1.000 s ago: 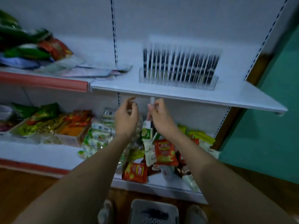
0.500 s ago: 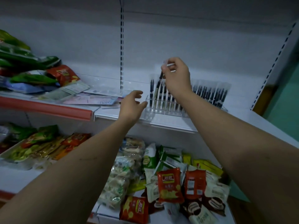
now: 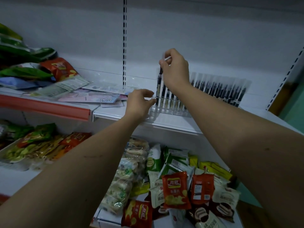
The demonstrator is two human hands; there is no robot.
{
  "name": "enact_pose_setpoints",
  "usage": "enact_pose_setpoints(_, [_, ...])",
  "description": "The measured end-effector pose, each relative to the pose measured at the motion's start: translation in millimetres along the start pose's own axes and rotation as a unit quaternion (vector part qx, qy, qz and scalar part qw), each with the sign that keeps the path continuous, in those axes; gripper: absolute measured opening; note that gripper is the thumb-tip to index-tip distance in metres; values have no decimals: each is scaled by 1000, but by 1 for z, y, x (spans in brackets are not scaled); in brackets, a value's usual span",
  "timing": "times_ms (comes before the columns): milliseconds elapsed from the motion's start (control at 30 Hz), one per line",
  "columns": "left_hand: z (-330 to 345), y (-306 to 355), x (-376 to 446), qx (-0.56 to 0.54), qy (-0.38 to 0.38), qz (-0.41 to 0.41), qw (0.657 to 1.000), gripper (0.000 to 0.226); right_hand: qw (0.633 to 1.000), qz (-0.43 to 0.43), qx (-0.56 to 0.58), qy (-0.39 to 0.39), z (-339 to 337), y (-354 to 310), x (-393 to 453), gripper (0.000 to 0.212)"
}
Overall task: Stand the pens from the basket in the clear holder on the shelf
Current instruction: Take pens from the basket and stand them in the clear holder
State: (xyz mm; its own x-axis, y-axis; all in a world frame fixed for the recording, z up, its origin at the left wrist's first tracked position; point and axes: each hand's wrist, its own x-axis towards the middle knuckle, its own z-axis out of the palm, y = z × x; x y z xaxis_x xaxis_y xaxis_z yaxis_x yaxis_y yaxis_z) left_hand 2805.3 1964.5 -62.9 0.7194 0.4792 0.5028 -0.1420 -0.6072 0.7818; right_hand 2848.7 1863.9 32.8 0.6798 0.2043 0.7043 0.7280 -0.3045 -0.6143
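Lowering a pen [image 3: 159, 83] into the left end of the clear holder [image 3: 171, 111], pinched at its top by the right hand [image 3: 175, 69], fingers closed around the cap end, barrel nearly upright with its lower end at or just inside the leftmost slot. Steadying the holder's left corner with the left hand [image 3: 139, 102], thumb and fingertips narrowed onto the clear edge. Standing already in the holder, to the right and farther back: a dense row of dark pens [image 3: 218, 91] in clear sleeves. No basket in view.

Risks, as a judgement: missing the slot and snagging on the divider, tipping the neighbouring pen just beside it; pushing down off-axis and sliding the light holder toward the near edge of the white shelf [image 3: 172, 124], hence the bracing hand; letting go before the tip seats, leaving the pen leaning left with nothing on that side to stop it.

Room: open shelf surface left of the holder up to the loose flat packets [image 3: 92, 97]; clear space above the pens up to the back wall; near lip of the shelf close to the holder's front; snack packs [image 3: 176, 190] heaped on the lower shelf beneath, ready to swallow a dropped pen.
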Motion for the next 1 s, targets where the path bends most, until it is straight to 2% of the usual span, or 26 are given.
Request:
enact_pose_setpoints(367, [9,-7,6,-64,20,-44,997,31,989,5,-146,0,7,-10,4,11])
enact_pose_setpoints(467, [9,-8,7,-71,20,-46,996,31,980,44,-195,-14,11,-5,-2,24])
enact_pose_setpoints(633, [11,-12,10,-56,23,-42,997,29,966,52,-250,-31,19,4,-16,39])
enact_pose_setpoints(900, [5,-4,-2,1,31,-30,999,32,976,100,-188,-48,16,3,-27,40])
enact_pose_setpoints(1000, [-3,6,-24,-19,47,-47,998,34,981,98,-157,-63,2,-9,-55,21])
